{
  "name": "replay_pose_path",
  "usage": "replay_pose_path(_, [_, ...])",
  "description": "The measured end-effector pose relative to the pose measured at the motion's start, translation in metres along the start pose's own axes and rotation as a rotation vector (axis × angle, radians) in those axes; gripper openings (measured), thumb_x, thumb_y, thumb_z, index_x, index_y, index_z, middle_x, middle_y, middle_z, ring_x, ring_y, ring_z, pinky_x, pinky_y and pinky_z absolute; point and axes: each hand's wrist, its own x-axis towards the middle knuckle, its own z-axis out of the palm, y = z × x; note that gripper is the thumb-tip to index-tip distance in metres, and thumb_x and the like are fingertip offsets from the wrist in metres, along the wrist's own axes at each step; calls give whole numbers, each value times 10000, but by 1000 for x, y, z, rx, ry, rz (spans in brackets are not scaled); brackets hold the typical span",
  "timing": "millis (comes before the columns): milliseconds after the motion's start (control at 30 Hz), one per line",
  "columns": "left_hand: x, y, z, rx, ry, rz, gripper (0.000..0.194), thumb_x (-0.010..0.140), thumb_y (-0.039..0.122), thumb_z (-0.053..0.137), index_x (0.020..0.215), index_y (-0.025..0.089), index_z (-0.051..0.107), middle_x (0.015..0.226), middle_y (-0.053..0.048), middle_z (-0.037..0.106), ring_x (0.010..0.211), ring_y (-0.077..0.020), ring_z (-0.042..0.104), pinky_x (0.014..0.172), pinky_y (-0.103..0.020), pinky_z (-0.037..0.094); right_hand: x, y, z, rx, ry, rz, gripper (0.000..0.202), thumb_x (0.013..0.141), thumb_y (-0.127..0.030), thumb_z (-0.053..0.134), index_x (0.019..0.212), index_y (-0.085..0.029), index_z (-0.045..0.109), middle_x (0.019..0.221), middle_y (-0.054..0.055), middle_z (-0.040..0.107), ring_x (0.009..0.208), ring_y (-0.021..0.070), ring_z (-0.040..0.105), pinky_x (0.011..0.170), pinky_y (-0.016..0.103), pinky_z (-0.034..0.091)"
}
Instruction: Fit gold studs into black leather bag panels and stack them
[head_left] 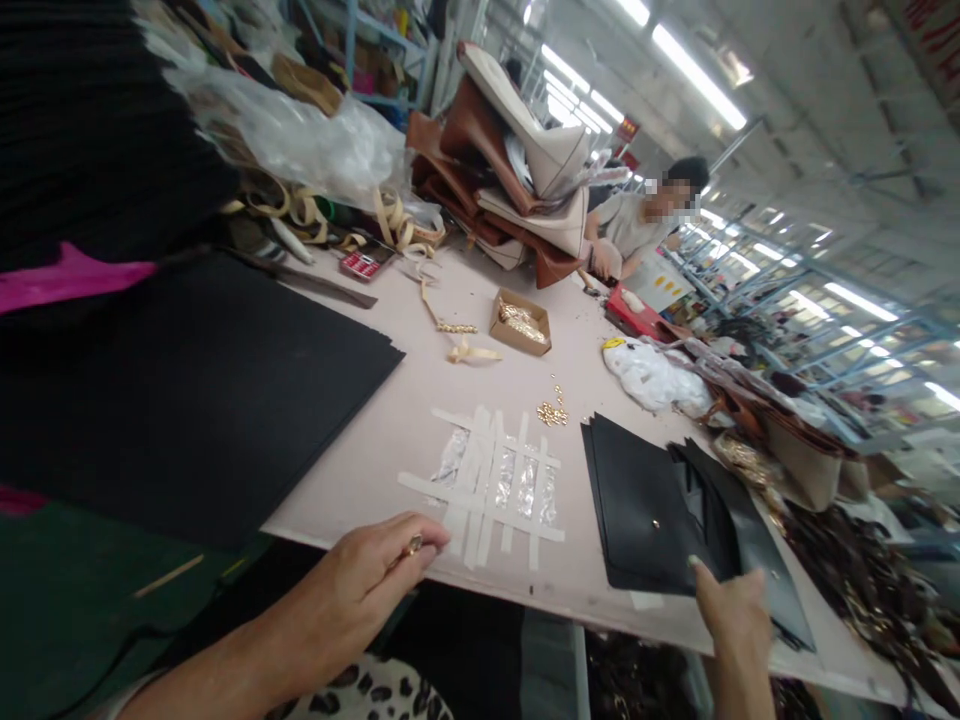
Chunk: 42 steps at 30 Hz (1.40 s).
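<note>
My left hand (pixel 379 565) is closed at the table's front edge, pinching a small gold piece (pixel 414 544) between thumb and fingers. Just beyond it, white tape strips (pixel 480 485) cross over shiny clear film on the table. On the right, my right hand (pixel 735 605) has its thumb and fingers apart at the front edge of black leather pieces (pixel 637 500). One of these pieces carries a small gold stud. Whether my right fingers grip a piece is hard to see. A little pile of gold studs (pixel 553 412) lies beyond the tape.
Large black sheets (pixel 300 380) cover the table's left side. A cardboard box (pixel 520 322) of gold parts stands farther back, before stacked brown and white bags (pixel 517 170). A person (pixel 637 225) works behind them. A white plastic bag (pixel 652 375) and dark straps (pixel 862 570) lie right.
</note>
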Motion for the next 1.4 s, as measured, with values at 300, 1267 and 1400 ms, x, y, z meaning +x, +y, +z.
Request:
replay_pose_path(300, [6,-2,-7,7,24,-110,326,943,470,463,1018,229,670,747,22,642,717,-157,603,641,-213,451,-45,-108,40,-231,-204,-568,427,914,-317,483,1304,-186,599,1216,98,687,1093,257,627,927,340,485])
replay_pose_path(1267, [-44,-11,-72,146,248,157,249,894,50,458,940,169,672,848,-44,694,806,-172,655,757,-242,482,-186,-331,4,970,-872,-1575,223,891,-61,593,1015,-226,678,855,45,712,753,141,711,686,193,592])
replay_pose_path(1400, [-64,-13,-86,-15,407,64,231,926,153,477,979,170,701,845,-41,679,761,-150,617,701,-243,455,-191,-349,8,947,-1041,-1374,118,940,-202,570,978,-248,672,891,32,755,801,159,740,710,195,590])
